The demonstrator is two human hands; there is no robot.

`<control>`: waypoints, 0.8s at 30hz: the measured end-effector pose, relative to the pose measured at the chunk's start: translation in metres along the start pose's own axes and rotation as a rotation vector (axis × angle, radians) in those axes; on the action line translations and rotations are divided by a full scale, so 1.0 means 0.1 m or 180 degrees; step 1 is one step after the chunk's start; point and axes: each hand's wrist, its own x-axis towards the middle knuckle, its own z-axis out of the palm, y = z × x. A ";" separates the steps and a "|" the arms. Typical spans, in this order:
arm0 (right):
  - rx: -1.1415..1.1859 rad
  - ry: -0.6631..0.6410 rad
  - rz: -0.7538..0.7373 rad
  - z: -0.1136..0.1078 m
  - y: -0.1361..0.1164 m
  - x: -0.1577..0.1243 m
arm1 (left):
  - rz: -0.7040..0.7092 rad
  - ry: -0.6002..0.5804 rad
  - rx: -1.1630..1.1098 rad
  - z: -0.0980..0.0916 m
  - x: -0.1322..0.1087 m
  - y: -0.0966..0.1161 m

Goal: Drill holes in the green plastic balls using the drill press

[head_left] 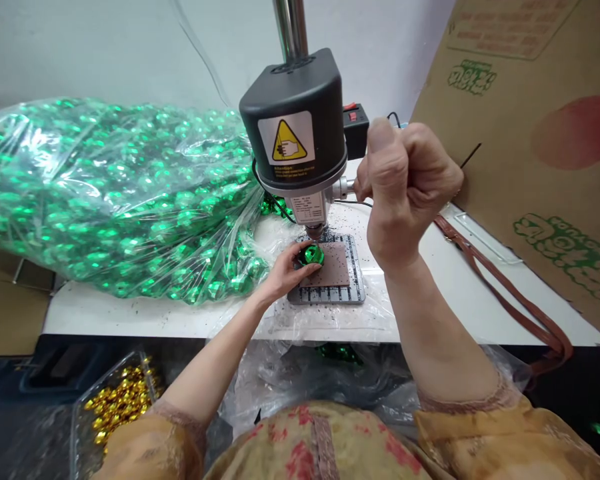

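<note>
A small bench drill press (295, 130) with a dark grey head and a yellow warning sticker stands on a white table (130, 313). My right hand (405, 190) is closed in a fist around the press's feed lever, which is mostly hidden inside it. My left hand (287, 270) pinches a shiny green bead (313, 254) on a brown pad (335, 267) lying on the slotted metal base plate (355, 283). The chuck tip (315, 231) sits just above the bead.
A large clear plastic bag of green beads (105, 200) fills the table's left side. A cardboard sheet (530, 133) leans at the right, beside a brown strap (505, 287). A container of gold beads (120, 400) sits below. Dark shavings dot the table.
</note>
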 end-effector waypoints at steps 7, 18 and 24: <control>-0.0309 -0.0094 0.0054 -0.01 0.03 -0.02 | -0.0187 0.0352 -0.0143 0.14 0.02 0.01; -0.0250 -0.0037 0.0144 0.08 0.05 0.21 | 0.0022 0.0407 -0.0152 0.20 -0.03 0.03; -0.0384 -0.0355 0.0335 0.09 0.23 0.39 | 0.0281 0.0276 0.0097 0.28 -0.03 0.03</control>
